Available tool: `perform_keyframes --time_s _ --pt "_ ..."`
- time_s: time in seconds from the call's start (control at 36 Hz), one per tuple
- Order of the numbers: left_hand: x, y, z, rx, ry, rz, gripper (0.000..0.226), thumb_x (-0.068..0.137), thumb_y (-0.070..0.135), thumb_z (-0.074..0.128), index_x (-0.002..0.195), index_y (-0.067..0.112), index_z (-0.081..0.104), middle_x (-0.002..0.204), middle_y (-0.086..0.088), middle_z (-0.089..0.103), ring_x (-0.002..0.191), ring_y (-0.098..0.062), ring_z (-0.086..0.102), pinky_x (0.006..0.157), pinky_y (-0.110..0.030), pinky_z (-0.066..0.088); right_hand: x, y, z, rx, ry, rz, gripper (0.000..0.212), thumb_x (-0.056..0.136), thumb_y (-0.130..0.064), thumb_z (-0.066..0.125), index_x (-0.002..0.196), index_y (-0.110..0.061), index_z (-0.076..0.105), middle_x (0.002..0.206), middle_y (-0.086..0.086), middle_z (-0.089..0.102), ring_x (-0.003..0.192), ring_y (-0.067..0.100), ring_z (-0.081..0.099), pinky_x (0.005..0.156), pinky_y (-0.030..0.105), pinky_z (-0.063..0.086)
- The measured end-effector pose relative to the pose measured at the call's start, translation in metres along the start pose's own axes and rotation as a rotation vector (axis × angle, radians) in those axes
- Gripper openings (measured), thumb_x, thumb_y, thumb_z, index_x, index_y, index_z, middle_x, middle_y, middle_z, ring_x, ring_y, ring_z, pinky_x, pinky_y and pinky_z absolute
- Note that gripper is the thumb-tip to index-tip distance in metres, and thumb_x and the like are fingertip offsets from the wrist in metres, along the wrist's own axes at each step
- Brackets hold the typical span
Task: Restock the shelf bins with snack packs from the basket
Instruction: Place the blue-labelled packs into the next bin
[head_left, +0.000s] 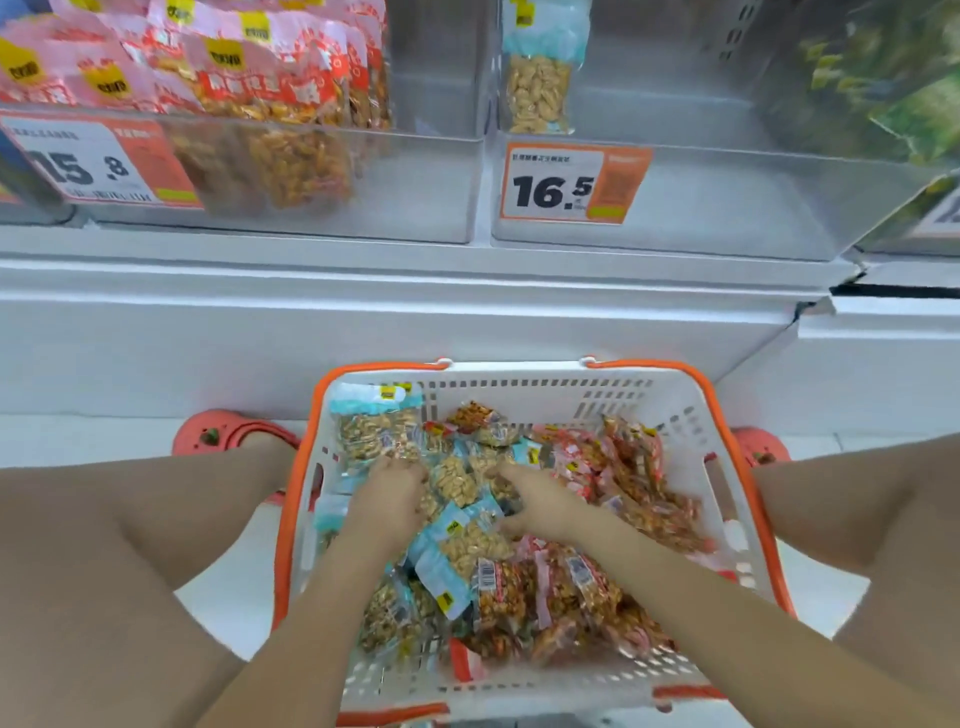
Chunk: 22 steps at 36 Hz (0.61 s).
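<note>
A white basket with an orange rim sits on the floor between my knees. It holds several blue-topped peanut packs on the left and red-topped snack packs on the right. My left hand reaches down among the blue packs, its fingers curled into the pile. My right hand lies on the packs in the middle, fingers spread forward. Above, the left shelf bin holds several red packs. The middle bin has one blue-topped peanut pack standing at its back left.
Price tags reading 15.8 and 16.5 hang on the bin fronts. A bin with green packs is at the far right. A white shelf ledge juts out above the basket. My orange clogs flank the basket.
</note>
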<state>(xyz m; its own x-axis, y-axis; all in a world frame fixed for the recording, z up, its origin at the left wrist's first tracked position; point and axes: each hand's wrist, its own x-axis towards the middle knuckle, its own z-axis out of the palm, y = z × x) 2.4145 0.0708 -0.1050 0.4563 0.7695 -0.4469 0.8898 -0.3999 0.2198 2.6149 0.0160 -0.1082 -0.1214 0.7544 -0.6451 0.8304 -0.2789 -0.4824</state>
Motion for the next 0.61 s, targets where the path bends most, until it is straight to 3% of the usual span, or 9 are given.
perform_keyframes --time_s 0.11,0.22,0.33,0.39,0.42,0.44,0.47,0.53,0.61 --pt "0.003 0.001 0.003 0.196 -0.043 0.057 0.049 0.090 0.009 0.052 0.138 0.016 0.043 0.145 -0.001 0.040 0.132 -0.025 0.028 0.104 -0.037 0.039 0.008 -0.008 0.024 0.129 -0.059 0.061 0.072 0.086 -0.033 0.071 0.144 -0.014 0.034 0.141 0.005 0.045 0.127 0.024 0.048 0.100 0.035 0.045" --pt "0.006 0.006 0.004 0.340 -0.032 0.066 0.059 0.088 0.009 0.056 0.143 0.018 0.035 0.148 0.001 0.034 0.137 -0.023 0.022 0.107 -0.038 0.029 0.012 -0.013 0.033 0.121 -0.054 0.134 0.075 0.081 -0.037 0.075 0.139 -0.011 0.035 0.123 0.008 0.054 0.106 0.025 0.056 0.077 0.033 0.046" --pt "0.010 0.012 0.004 0.402 -0.074 0.042 0.067 0.086 0.017 0.061 0.145 0.020 0.029 0.146 -0.004 0.035 0.135 -0.027 0.022 0.105 -0.041 0.030 0.009 -0.014 0.025 0.165 -0.112 0.131 0.072 0.081 -0.037 0.076 0.137 -0.008 0.043 0.132 0.009 0.051 0.116 0.025 0.053 0.090 0.034 0.049" --pt "0.008 0.013 0.004 0.446 -0.105 0.046 0.068 0.088 0.033 0.058 0.148 0.023 0.027 0.151 -0.006 0.028 0.139 -0.029 0.015 0.107 -0.044 0.027 0.008 -0.010 0.023 0.180 -0.134 0.116 0.038 0.081 -0.036 0.075 0.109 -0.016 0.057 0.107 0.002 0.056 0.095 0.015 0.056 0.074 0.023 0.044" --pt "0.007 0.013 0.004 0.458 -0.111 0.045 0.069 0.088 0.040 0.056 0.148 0.023 0.026 0.152 -0.006 0.025 0.141 -0.029 0.013 0.108 -0.045 0.026 0.007 -0.009 0.022 0.200 -0.143 0.103 0.025 0.082 -0.033 0.076 0.087 -0.023 0.053 0.087 -0.005 0.050 0.077 0.007 0.050 0.063 0.018 0.037" --pt "0.006 0.013 0.005 0.463 -0.110 0.039 0.070 0.088 0.045 0.055 0.148 0.024 0.026 0.152 -0.006 0.024 0.141 -0.029 0.012 0.107 -0.045 0.026 0.005 -0.009 0.020 0.242 -0.145 0.103 0.028 0.082 -0.031 0.076 0.079 -0.025 0.049 0.079 -0.009 0.043 0.068 0.003 0.043 0.059 0.016 0.032" --pt "0.006 0.014 0.006 0.471 -0.104 0.031 0.070 0.088 0.048 0.055 0.147 0.024 0.027 0.151 -0.006 0.025 0.140 -0.029 0.013 0.107 -0.045 0.027 0.003 -0.007 0.019 0.265 -0.137 0.109 0.023 0.081 -0.030 0.077 0.085 -0.022 0.056 0.081 -0.011 0.044 0.069 0.003 0.045 0.060 0.015 0.032" --pt "0.006 0.018 0.009 0.506 -0.092 0.010 0.072 0.088 0.051 0.054 0.147 0.022 0.026 0.149 -0.007 0.026 0.139 -0.030 0.015 0.105 -0.046 0.028 -0.003 -0.006 0.016 0.304 -0.080 0.077 0.048 0.079 -0.029 0.078 0.120 -0.009 0.060 0.083 -0.014 0.047 0.071 0.001 0.047 0.061 0.012 0.034" --pt "0.005 0.022 0.011 0.559 -0.091 -0.011 0.069 0.090 0.051 0.049 0.147 0.018 0.025 0.148 -0.009 0.024 0.138 -0.031 0.015 0.106 -0.048 0.027 -0.011 -0.004 0.011 0.329 0.000 0.042 0.052 0.078 -0.023 0.079 0.123 -0.006 0.060 0.075 -0.015 0.042 0.062 -0.003 0.039 0.054 0.012 0.030"
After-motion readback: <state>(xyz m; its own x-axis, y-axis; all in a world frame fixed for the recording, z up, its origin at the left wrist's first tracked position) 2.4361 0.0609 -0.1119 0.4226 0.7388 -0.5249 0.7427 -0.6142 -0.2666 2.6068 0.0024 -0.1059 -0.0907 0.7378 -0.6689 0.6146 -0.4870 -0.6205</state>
